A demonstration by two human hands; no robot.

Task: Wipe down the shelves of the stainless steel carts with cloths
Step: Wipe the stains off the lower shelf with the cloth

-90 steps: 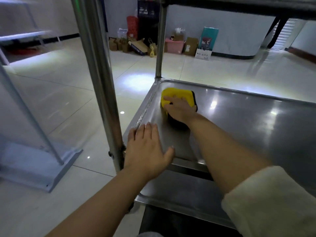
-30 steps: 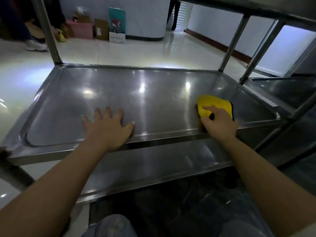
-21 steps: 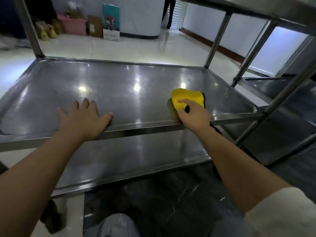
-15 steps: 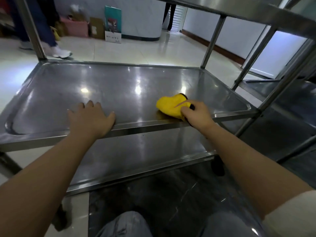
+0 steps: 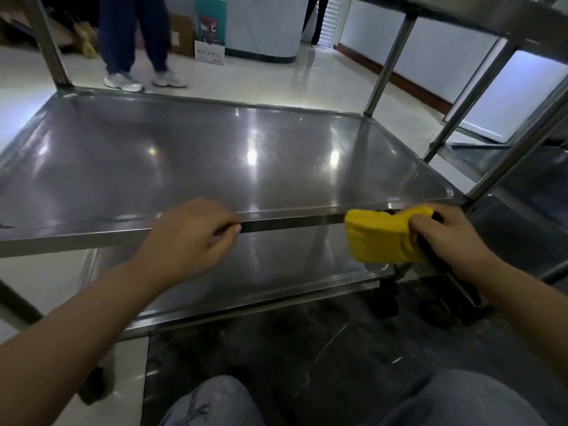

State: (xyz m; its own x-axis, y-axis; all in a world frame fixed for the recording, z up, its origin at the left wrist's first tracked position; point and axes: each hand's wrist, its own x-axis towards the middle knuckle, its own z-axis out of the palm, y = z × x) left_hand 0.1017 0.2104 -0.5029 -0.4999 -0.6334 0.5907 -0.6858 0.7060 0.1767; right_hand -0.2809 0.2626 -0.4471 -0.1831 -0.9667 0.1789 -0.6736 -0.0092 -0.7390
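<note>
The stainless steel cart's middle shelf spreads out in front of me, shiny and bare. A lower shelf shows beneath it. My right hand grips a bunched yellow cloth with a dark edge, held just in front of the shelf's front rim near the right corner. The cloth hangs over the rim's edge, off the shelf surface. My left hand hovers at the middle of the front rim with its fingers loosely curled and nothing in it.
A person in dark trousers and white shoes walks past beyond the cart's far side. Boxes stand against the back wall. A second steel cart sits at the right. Upright posts frame the shelf; black casters sit below right.
My right hand drew the cloth back off the shelf over the front rim and bunched it. My left hand lifted from flat on the shelf and curled. A person walked into view.
</note>
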